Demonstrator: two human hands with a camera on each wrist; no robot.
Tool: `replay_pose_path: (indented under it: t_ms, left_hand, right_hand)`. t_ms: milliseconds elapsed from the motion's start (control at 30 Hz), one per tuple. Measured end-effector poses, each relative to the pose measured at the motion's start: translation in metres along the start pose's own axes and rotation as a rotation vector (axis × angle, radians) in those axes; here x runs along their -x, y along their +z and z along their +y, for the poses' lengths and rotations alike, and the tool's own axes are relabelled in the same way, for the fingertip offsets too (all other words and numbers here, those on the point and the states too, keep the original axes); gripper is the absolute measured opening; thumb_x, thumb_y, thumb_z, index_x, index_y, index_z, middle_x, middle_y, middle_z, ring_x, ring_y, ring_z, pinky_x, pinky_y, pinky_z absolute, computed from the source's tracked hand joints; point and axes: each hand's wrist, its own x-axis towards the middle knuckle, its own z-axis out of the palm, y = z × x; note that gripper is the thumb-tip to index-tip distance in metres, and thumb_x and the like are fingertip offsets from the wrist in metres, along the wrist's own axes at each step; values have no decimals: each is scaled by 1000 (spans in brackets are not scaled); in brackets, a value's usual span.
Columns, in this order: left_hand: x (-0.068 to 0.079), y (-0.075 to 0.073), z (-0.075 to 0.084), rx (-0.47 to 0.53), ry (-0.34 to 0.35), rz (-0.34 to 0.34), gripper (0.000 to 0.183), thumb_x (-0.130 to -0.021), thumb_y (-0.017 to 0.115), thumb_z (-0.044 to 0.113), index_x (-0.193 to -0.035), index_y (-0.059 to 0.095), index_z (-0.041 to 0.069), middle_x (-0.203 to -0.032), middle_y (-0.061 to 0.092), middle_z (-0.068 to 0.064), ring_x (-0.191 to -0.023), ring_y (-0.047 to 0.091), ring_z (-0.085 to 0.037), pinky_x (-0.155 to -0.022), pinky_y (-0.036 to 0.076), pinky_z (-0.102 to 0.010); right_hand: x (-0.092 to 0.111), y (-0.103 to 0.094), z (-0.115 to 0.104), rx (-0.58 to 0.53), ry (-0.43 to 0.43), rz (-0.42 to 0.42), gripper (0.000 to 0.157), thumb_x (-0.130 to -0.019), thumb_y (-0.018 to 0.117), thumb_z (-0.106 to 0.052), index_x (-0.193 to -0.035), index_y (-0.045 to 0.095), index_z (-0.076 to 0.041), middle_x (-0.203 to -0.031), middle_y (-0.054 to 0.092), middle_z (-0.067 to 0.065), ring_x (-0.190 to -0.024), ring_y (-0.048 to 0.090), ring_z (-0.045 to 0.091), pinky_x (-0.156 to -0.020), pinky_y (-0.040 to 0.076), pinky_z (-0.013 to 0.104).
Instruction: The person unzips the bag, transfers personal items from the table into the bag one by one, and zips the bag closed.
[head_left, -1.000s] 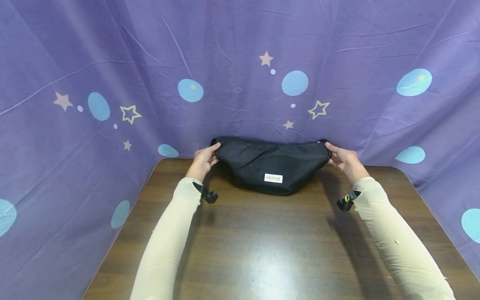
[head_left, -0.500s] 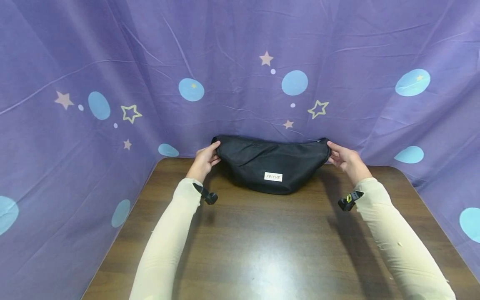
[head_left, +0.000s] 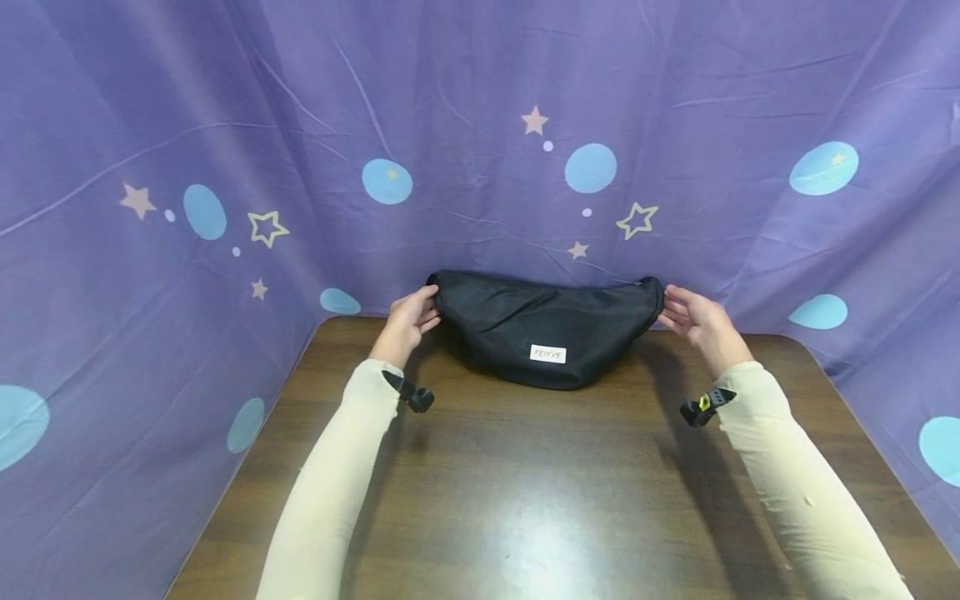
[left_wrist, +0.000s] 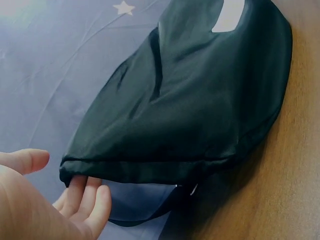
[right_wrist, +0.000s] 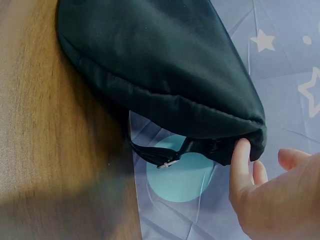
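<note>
A black waist bag point(head_left: 517, 325) stands at the back of the table against the curtain, its front facing me with a white label point(head_left: 547, 354) reading FEIYVE. At its left end is my left hand point(head_left: 407, 321). In the left wrist view the thumb point(left_wrist: 31, 161) is off the fabric, while the fingertips reach behind the bag's end edge. My right hand point(head_left: 701, 323) is at the opposite end, fingers touching the corner and thumb point(right_wrist: 292, 157) apart from it. A strap with a metal buckle point(right_wrist: 168, 164) shows behind the bag in the right wrist view.
The brown wooden table point(head_left: 480, 467) stretches toward me, with a bright light reflection near its front. A purple curtain point(head_left: 465, 108) with stars and blue ovals rises behind the table and along its sides. Each wrist wears a black strap-on camera.
My thumbs have come off the front of the bag, and both hands have loosened. The right hand has shifted slightly to the right. The bag stands almost unchanged.
</note>
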Motion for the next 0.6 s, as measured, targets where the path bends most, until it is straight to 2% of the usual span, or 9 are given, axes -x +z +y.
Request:
replay_pose_path:
  t_ms: [67, 100, 200, 333, 400, 467, 600]
  left_hand:
    - [2, 1, 1, -4, 0, 9, 26, -97, 66, 21, -120, 60, 11, -141, 62, -12, -88, 66, -14, -111, 49, -37]
    - [2, 1, 2, -5, 0, 14, 28, -97, 65, 20, -123, 59, 11, -143, 60, -13, -93, 66, -16, -111, 49, -37]
    - [6, 1, 4, -14, 7, 34, 29, -97, 64, 20, -125, 58, 12, -131, 65, -10, -101, 65, -18, -109, 50, -36]
    - [10, -1, 5, -37, 42, 65, 27, -97, 62, 19, -123, 60, 12, -106, 68, -2, -95, 66, -14, -97, 51, -31]
    - [13, -1, 5, -53, 89, 72, 31, -97, 61, 17, -128, 61, 8, -103, 67, -1, -93, 64, -14, -91, 49, -28]
    - [16, 1, 5, -70, 157, 81, 39, -97, 59, 14, -135, 59, 4, -108, 65, -3, -95, 61, -14, -87, 45, -27]
    - [24, 8, 4, -112, 324, 97, 49, -94, 57, 9, -141, 54, -4, -127, 58, -12, -113, 53, -19, -101, 43, -30]
  right_hand:
    - [2, 0, 0, -8, -18, 3, 37, -106, 54, -11, -72, 69, -8, -71, 72, 6, -67, 70, 17, -64, 63, 31]
    - [4, 0, 0, -13, -29, 3, 38, -106, 53, -11, -71, 70, -8, -70, 72, 6, -66, 71, 17, -63, 63, 32]
    - [7, 0, 0, -40, -71, -11, 41, -106, 51, -8, -70, 70, -6, -68, 72, 8, -63, 71, 18, -61, 63, 32]
    - [12, -1, 0, -59, -167, -22, 41, -106, 49, -4, -71, 70, -6, -67, 73, 10, -61, 72, 19, -59, 63, 31]
    - [15, 0, 1, -53, -224, -24, 38, -105, 50, -2, -73, 70, -6, -68, 74, 9, -61, 73, 18, -59, 63, 30]
    - [18, 1, 1, -44, -279, -33, 33, -104, 52, -1, -77, 70, -7, -70, 75, 8, -62, 74, 17, -60, 63, 29]
    - [24, 8, 5, 7, -378, -60, 19, -103, 55, -2, -89, 67, -7, -75, 77, 5, -66, 74, 13, -60, 62, 26]
